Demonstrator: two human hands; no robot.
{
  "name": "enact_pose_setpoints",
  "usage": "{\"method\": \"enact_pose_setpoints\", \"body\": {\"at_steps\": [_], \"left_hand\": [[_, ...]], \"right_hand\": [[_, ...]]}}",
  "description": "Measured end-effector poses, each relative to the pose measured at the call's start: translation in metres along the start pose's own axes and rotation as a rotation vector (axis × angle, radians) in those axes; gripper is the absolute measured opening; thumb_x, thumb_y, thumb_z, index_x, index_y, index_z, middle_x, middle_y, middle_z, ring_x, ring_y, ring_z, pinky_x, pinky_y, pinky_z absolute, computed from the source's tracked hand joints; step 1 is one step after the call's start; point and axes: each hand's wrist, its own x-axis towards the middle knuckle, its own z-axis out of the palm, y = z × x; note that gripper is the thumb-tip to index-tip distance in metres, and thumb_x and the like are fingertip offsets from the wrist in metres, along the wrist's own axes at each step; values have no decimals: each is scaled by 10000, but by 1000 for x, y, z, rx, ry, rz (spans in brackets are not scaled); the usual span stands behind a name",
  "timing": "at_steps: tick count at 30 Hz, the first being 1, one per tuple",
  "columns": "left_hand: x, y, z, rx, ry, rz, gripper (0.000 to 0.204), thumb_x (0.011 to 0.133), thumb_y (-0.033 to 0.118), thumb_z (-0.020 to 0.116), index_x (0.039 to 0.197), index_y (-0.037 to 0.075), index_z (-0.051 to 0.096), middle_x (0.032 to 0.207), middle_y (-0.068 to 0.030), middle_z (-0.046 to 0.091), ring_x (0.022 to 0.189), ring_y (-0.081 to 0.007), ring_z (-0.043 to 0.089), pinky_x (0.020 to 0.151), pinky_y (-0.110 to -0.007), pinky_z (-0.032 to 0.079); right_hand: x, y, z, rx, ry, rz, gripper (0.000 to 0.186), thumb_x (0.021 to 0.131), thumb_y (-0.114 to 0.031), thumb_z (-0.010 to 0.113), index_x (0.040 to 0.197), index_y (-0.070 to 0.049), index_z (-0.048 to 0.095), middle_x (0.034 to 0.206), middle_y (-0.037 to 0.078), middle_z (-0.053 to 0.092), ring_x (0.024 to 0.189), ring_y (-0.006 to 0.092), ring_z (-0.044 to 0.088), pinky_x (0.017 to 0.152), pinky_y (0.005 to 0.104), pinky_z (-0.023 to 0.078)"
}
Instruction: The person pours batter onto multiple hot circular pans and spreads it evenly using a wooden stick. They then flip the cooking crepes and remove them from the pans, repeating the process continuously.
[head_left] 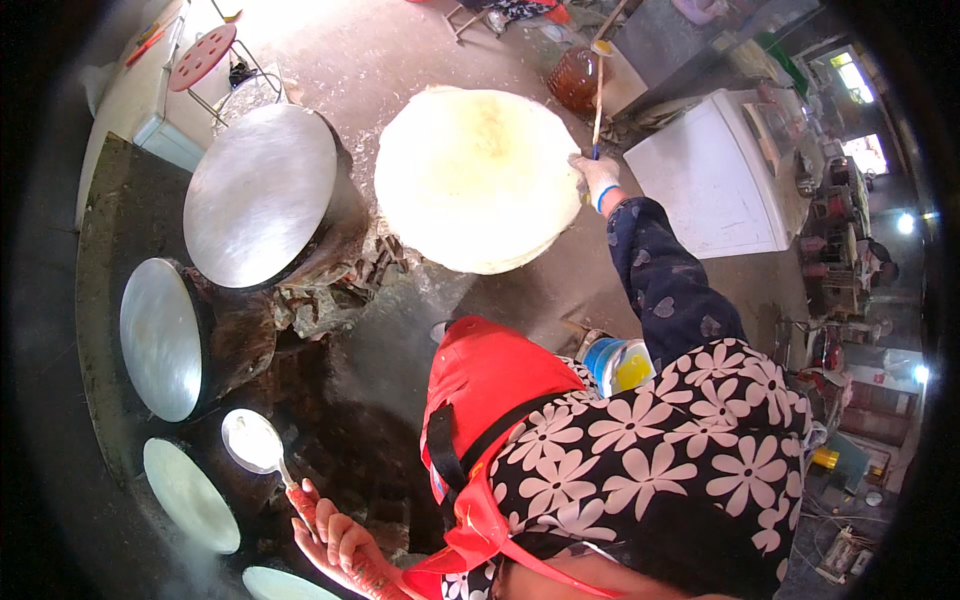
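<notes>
My left hand [345, 545], bare, grips the red-wrapped handle of a ladle [252, 441]. Pale batter coats the ladle's bowl, which is held over the dark cooktop between two griddles. Reaching far to the right, my right hand [599, 178] in a whitish glove closes round a thin wooden stick [599, 105] that points away from me. Its fingers are at the right edge of a large round stack of thin pale flatbreads [480, 180]; whether they touch it I cannot tell. Round griddles curve along the left: bare grey ones [260, 195] [160, 340] and a pale-covered one [190, 495].
Another pale griddle [285, 584] shows at the lower edge. A white cabinet [710, 185] stands right of the stack. A blue and yellow bucket [617, 367] sits beside my body. Farther off are a red-topped stool [203, 57] and a brown container [575, 80].
</notes>
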Motion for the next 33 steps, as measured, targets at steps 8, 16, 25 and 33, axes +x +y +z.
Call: {"method": "enact_pose_setpoints", "body": {"at_steps": [8, 16, 25, 33], "left_hand": [[-9, -14, -12, -221, -56, 47, 597, 1140, 240, 495, 1580, -120, 312, 827, -74, 464, 521, -105, 492, 440, -251, 466], [-47, -20, -56, -411, -134, 289, 502, 1113, 85, 435, 1537, -167, 344, 825, -59, 427, 510, -93, 457, 397, -238, 452], [-182, -73, -153, -613, -217, 804, 448, 1115, 76, 434, 1509, -133, 386, 837, -72, 453, 534, -101, 463, 396, -247, 447], [-344, -254, -255, -602, 5, 1573, 471, 1170, 155, 417, 1604, -20, 367, 848, -37, 430, 543, -74, 433, 436, -217, 408]], "right_hand": [[-44, -43, 17, -662, 201, -440, 478, 935, -356, 779, 1273, -32, 679, 1110, 229, 759, 1016, 381, 734, 875, 487, 564], [-111, -82, 189, -743, -451, -1092, 698, 1007, -441, 707, 1596, -130, 498, 1235, 222, 749, 1019, 388, 758, 894, 455, 592], [-420, 37, 319, -777, -1660, -1288, 756, 1011, -373, 670, 1659, -121, 374, 1318, 279, 690, 1128, 413, 722, 949, 472, 564], [-649, 93, 166, -731, -2512, -1600, 602, 1068, -243, 626, 1625, -117, 435, 1141, 244, 728, 960, 419, 740, 797, 457, 592]]}}
